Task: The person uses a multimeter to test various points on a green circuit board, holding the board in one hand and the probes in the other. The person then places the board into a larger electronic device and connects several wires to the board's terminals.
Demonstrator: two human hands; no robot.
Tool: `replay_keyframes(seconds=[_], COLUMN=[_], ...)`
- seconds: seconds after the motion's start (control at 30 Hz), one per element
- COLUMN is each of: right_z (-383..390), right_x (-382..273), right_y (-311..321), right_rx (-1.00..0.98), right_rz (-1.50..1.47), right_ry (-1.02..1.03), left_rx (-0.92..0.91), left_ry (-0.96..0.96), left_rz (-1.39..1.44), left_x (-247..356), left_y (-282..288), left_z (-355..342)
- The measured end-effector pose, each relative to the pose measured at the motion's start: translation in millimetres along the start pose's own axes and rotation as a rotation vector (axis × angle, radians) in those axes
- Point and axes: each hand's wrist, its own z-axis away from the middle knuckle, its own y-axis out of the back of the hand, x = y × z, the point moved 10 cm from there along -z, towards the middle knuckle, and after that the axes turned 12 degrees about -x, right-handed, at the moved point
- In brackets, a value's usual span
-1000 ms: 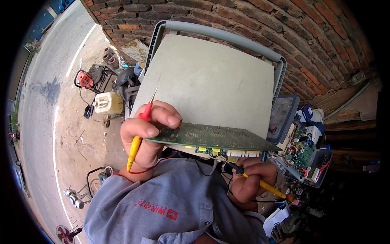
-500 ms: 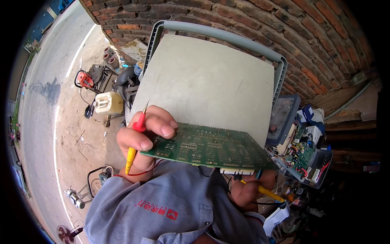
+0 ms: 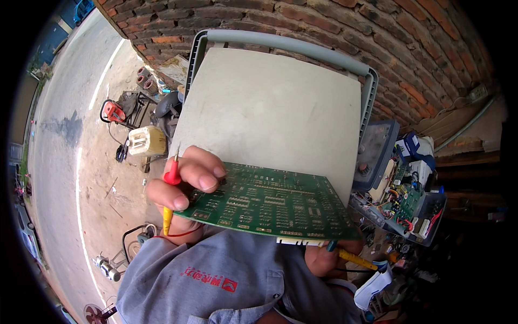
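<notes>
A green circuit board (image 3: 275, 202) is held up in front of my chest, tilted, its solder-covered face showing. My left hand (image 3: 194, 174) grips the board's left end between thumb and fingers. The same hand also holds a red-and-yellow test probe (image 3: 172, 175), its metal tip pointing up and away from the board. Below the board's right end is my right hand (image 3: 324, 261), partly hidden by it. A second, yellow test probe (image 3: 359, 260) is in that hand, its tip out of sight. White connectors (image 3: 299, 242) show under the near edge.
A pale tabletop (image 3: 270, 108) with a grey raised rail lies beyond the board, against a brick wall (image 3: 302, 24). To the right stands an opened case (image 3: 413, 216) with another board and wires. A cream jerrycan (image 3: 147, 141) and a red machine (image 3: 114, 111) are on the ground at left.
The board and both hands have shifted slightly left and down in the view, and the board's solder face shows more fully. Both hands keep their hold.
</notes>
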Motion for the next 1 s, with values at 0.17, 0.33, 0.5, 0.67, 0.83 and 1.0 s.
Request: replay_keyframes(seconds=[0.17,0.33,0.5,0.67,0.83,1.0], right_z=[1,-3,-5,-3,-7,4], right_x=[-1,-2,-4,-2,-5,4], right_y=[1,-2,-2,-3,-2,-1], right_rx=[0.016,-0.119,-0.066,-0.056,-0.042,0.01], right_rz=[0.013,0.038,0.036,0.052,0.101,0.002], right_ry=[0.013,0.032,0.041,0.045,0.031,0.06], left_rx=[0.008,0.037,0.082,0.102,0.133,0.102], left_ry=[-0.019,-0.002,0.035,0.089,0.135,0.166], left_rz=[-0.001,-0.028,-0.057,-0.122,-0.106,-0.076], left_x=[1,0,-2,-2,-7,-8], left_y=[-2,0,4,7,10,8], left_z=[2,2,2,9,5,3])
